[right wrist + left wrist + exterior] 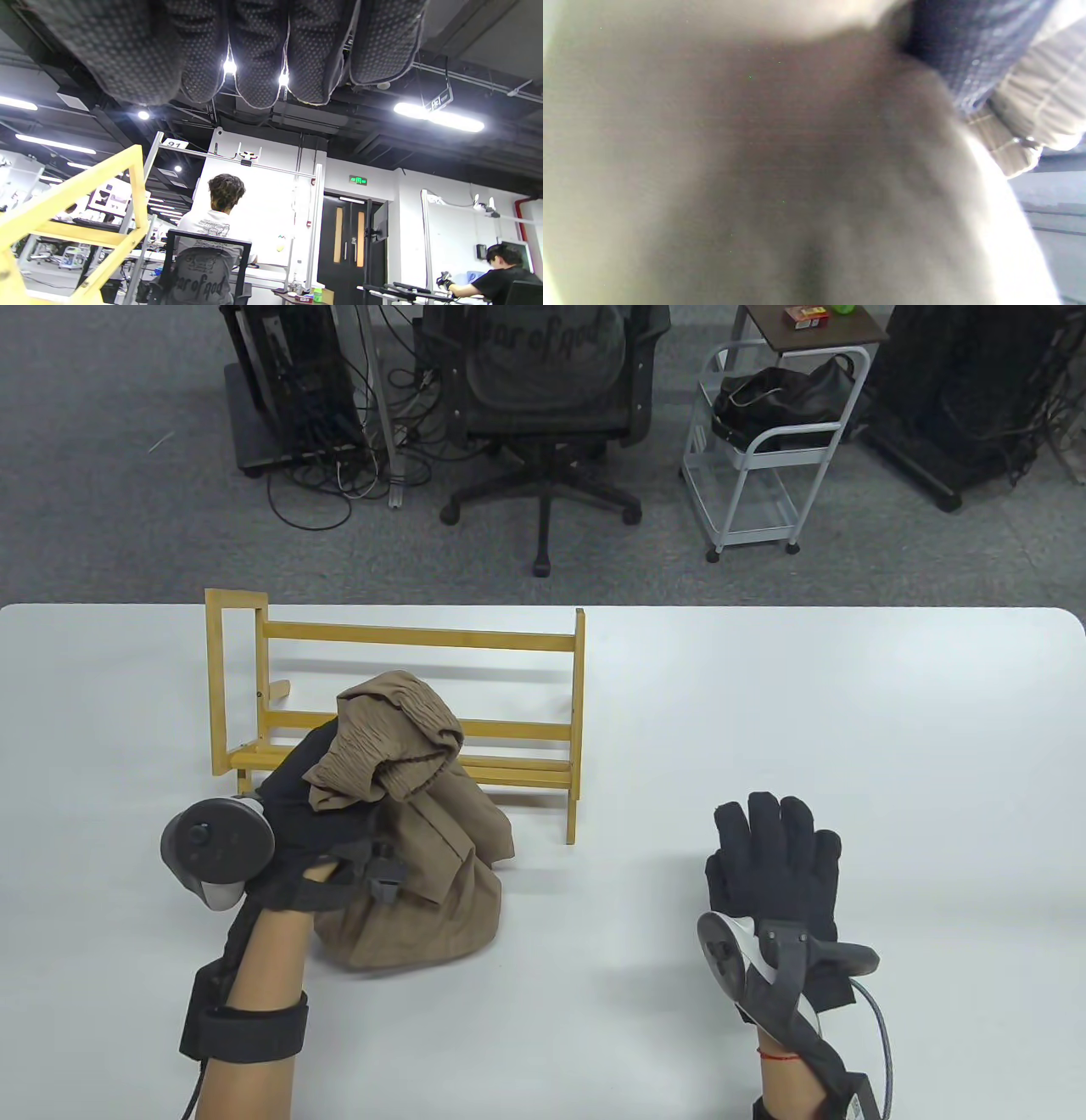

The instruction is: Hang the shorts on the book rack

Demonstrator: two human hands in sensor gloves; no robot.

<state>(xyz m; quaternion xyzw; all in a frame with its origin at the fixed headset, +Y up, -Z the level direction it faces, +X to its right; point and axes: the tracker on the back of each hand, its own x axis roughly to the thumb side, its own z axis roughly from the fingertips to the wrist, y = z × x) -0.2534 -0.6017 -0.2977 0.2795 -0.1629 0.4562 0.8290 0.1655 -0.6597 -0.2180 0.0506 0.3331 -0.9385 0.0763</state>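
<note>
Two gloved hands show in the table view: the left hand (301, 793) grips the bunched tan shorts (407, 823), lifted at 6 o'clock of the wooden book rack (407, 704), their bulk on the table (764, 712); the right hand (776, 869) lies flat, fingers spread, holding nothing. Left wrist view: blurred shorts (755, 169) fill the frame. Right wrist view: straight fingers (263, 46) at 12 o'clock, book rack (85, 212) at 8 o'clock.

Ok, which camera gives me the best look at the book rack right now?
The table view: the whole book rack shows there, standing on the table behind the shorts that the left hand holds up. The right wrist view catches only a yellow corner of its frame. The left wrist view is blurred cloth, with no rack visible.
</note>
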